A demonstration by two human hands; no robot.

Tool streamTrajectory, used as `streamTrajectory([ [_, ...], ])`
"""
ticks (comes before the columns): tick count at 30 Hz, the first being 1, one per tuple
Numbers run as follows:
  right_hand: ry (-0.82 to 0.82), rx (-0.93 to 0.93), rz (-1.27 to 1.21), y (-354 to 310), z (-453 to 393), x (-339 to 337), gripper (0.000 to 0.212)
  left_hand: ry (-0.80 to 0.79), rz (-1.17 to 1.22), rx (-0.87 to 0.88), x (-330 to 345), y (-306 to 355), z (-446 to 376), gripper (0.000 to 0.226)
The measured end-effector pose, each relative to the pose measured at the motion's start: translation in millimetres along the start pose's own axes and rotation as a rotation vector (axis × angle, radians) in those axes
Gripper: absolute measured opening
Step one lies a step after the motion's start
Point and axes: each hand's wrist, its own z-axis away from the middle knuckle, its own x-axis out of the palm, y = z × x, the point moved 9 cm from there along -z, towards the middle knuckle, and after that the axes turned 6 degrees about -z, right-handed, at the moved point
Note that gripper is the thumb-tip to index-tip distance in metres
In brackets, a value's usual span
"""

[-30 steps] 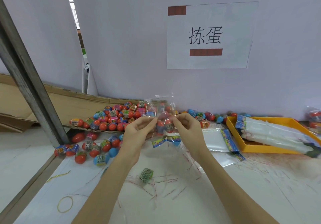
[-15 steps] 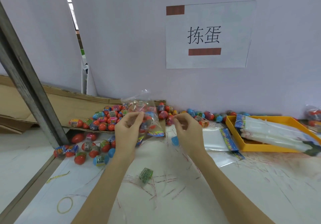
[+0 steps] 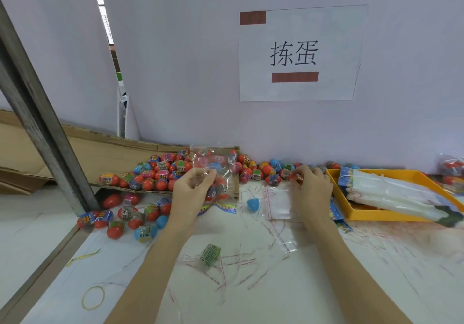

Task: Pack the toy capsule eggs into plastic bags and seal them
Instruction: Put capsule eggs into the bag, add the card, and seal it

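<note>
Clear bag (image 3: 216,170) of capsule eggs (image 3: 216,166)

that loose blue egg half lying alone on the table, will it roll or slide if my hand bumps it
The blue egg half looks rounded and lies on bare table, so a bump would probably rock or roll it. It seems a thin hollow shell, likely very light and quick to skid. Its glossy surface may be slippery for the fingers of the right hand.

Red and blue capsule eggs (image 3: 160,173), yellow tray (image 3: 376,215), white table (image 3: 326,286), yellow rubber band (image 3: 93,297)
</note>
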Motion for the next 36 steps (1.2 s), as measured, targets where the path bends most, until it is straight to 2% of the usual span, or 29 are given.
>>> streamTrajectory([
  [3, 0.061, 0.007, -0.142, -5, 1, -8, 0.034, -0.067, -0.086, 0.071, 7, 6, 3, 0.013],
  [7, 0.119, -0.040, -0.517, -29, 10, -18, 0.027, -0.094, -0.245, 0.131, 15, 10, 6, 0.018],
  [10, 0.094, -0.137, -0.788, -63, 25, -22, 0.016, -0.108, -0.363, 0.192, 21, 13, 9, 0.021],
  [12, 0.055, -0.257, -0.899, -90, 38, -24, 0.017, -0.115, -0.413, 0.226, 24, 14, 10, 0.021],
  [15, 0.002, -0.464, -0.873, -120, 58, -22, 0.020, -0.121, -0.423, 0.277, 26, 17, 12, 0.017],
  [17, -0.031, -0.537, -0.798, -129, 66, -14, 0.022, -0.127, -0.436, 0.309, 27, 19, 14, 0.016],
  [20, -0.075, -0.500, -0.745, -124, 64, -4, 0.025, -0.152, -0.448, 0.335, 29, 22, 16, 0.018],
  [24, -0.144, -0.362, -0.832, -112, 56, 2, 0.026, -0.208, -0.431, 0.355, 34, 24, 18, 0.029],
  [28, -0.127, -0.265, -0.913, -106, 53, 2, 0.021, -0.211, -0.442, 0.376, 34, 25, 18, 0.032],
  [32, -0.117, -0.299, -0.857, -109, 53, 2, 0.023, -0.198, -0.426, 0.396, 32, 27, 18, 0.032],
  [36, -0.179, -0.354, -0.811, -117, 59, 4, 0.026, -0.199, -0.410, 0.418, 33, 32, 20, 0.035],
])
